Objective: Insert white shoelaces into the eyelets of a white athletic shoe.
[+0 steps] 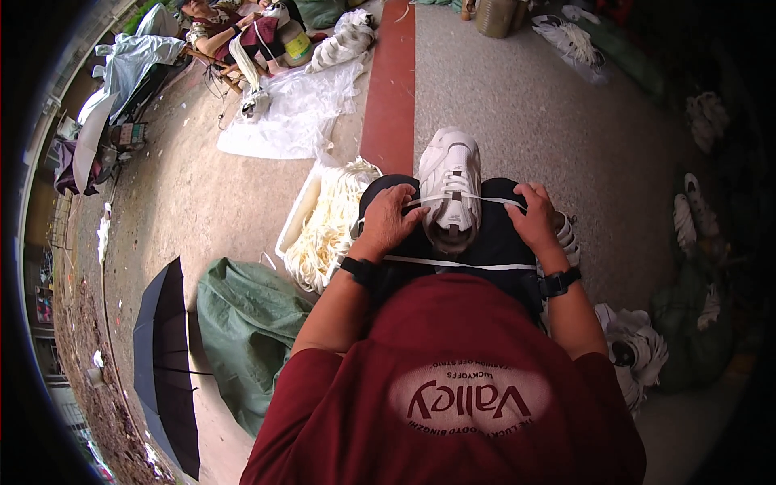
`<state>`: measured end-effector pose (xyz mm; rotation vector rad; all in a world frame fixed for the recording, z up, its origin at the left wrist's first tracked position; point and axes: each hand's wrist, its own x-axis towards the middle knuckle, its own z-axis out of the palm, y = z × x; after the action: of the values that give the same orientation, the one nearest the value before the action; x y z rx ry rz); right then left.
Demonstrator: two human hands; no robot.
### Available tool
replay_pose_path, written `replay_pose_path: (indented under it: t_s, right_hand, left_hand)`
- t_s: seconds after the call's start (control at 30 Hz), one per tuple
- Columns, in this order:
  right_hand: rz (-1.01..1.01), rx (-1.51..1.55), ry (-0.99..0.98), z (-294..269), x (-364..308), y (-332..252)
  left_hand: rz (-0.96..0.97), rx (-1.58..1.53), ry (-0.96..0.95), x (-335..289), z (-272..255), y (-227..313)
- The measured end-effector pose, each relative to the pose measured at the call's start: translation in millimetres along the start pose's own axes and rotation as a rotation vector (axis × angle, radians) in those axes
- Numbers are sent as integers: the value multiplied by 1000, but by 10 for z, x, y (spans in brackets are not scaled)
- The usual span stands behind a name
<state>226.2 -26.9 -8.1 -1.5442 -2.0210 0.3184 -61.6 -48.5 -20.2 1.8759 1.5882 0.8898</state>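
A white sneaker [449, 166] rests on my dark-trousered lap, its heel opening toward me and its toe pointing away. A flat white shoelace [489, 199] is threaded through its eyelets and stretches out to both sides. To the left of the shoe, my left hand [394, 217] pinches one side of the lace between thumb and fingers. My right hand [533, 215] grips the other side, closed at the fingertips. Another white length of lace [461, 263] runs across my lap, nearer to me; where its ends lead is hidden.
Beside my left leg sits a heap of cream laces [327, 230]. Green sacking [246, 311] and a black umbrella [168, 364] lie at the left. Bundled white shoes [632, 347] are at my right. Far left, another person [230, 36] sits near a white plastic sheet [287, 121].
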Motion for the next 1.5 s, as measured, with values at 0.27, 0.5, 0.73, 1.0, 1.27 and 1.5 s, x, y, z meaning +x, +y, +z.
replay_pose_path:
  t_s: [0.27,0.5,0.73,1.0,1.27,1.5]
  right_hand:
    - [-55,-43,-230,394,137,-445]
    - [-10,37,-298,429,370,-291]
    - [152,83,-486,271,669,-337]
    - [138,324,-674,364,808,-221]
    - [-198,331,-339,535,690,-235]
    - [-536,-282,-36,401,456,-187]
  left_hand:
    - [128,250,-123,173,208,213]
    - [-58,124,-89,387,140,126]
    - [129,99,-45,279,189,50]
    - [96,99,-63,272,181,76]
    - [123,87,-16,261,219,46]
    - [168,63,2,239,211,24]
